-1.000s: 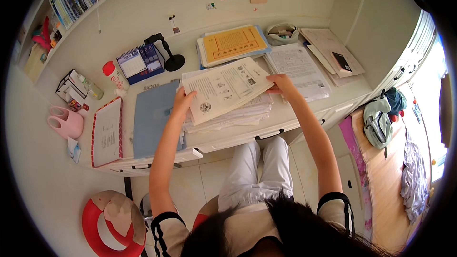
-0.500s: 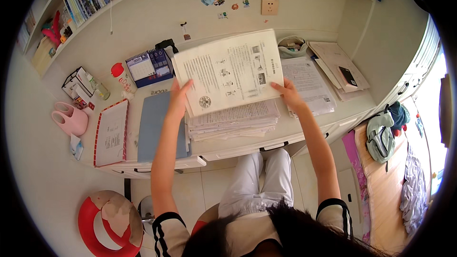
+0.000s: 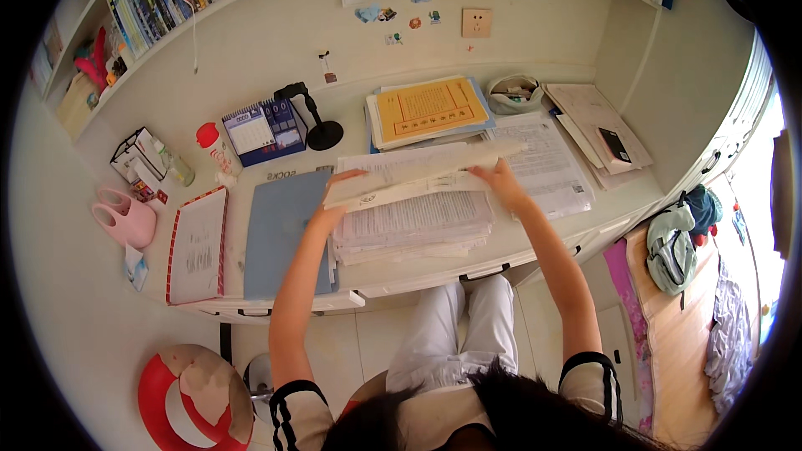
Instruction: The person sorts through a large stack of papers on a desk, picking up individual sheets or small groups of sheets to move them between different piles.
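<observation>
Between my two hands I hold a sheaf of printed sheets (image 3: 426, 177), tipped steeply so that mostly its lower edge and a narrow strip of its face show. My left hand (image 3: 336, 198) grips its left end, and my right hand (image 3: 499, 181) pinches the right end, thumb in front. Beneath it on the desk lies a thick stack of printed papers (image 3: 413, 230). A blue folder (image 3: 288, 234) lies left of the stack, close to my left forearm. Loose printed sheets (image 3: 547, 163) lie just right of my right hand.
Behind the stack, a yellow booklet (image 3: 430, 108) tops a pile. A black stand (image 3: 324, 134), desk calendar (image 3: 266, 129) and red-capped bottle (image 3: 217, 149) stand at left, near a red-edged tray (image 3: 198, 246). A grey pouch (image 3: 513, 95) and phone (image 3: 612, 140) are at right.
Both hands have lowered the sheaf toward the stack and tipped it from facing me to nearly edge-on. The yellow booklet and black stand behind it now show.
</observation>
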